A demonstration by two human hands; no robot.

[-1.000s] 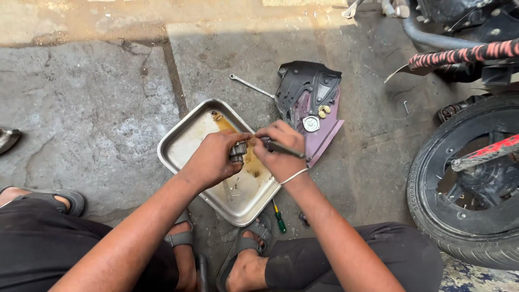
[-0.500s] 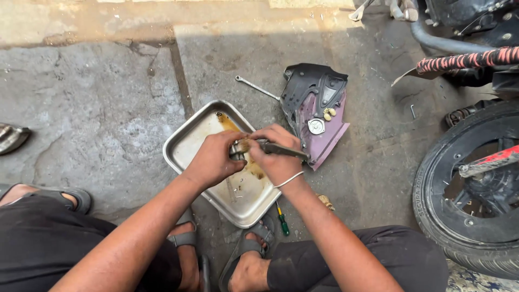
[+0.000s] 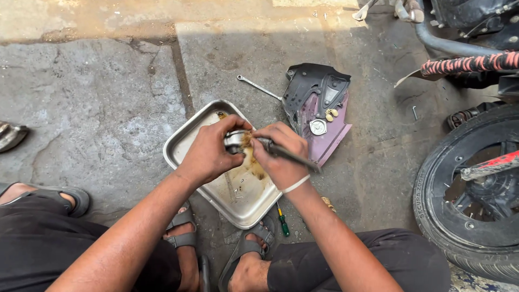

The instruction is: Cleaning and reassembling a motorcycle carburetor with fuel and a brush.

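Observation:
My left hand (image 3: 210, 152) grips a small round metal part (image 3: 234, 141) over a square steel tray (image 3: 181, 141) on the concrete floor. My right hand (image 3: 280, 157) holds a dark-handled brush (image 3: 292, 156) with its bristled end pressed against that part. Yellowish-brown liquid lies in the tray (image 3: 254, 167) below both hands, along with a thin spring. The two hands touch each other around the part.
A dark and purple plastic panel (image 3: 319, 105) with small parts on it lies beyond the tray, a spanner (image 3: 258, 87) beside it. A green screwdriver (image 3: 282, 221) lies near my sandalled feet. A motorcycle wheel (image 3: 476, 194) stands at right.
The view has shifted slightly. My hands stay over the tray, with the brush working against the metal part.

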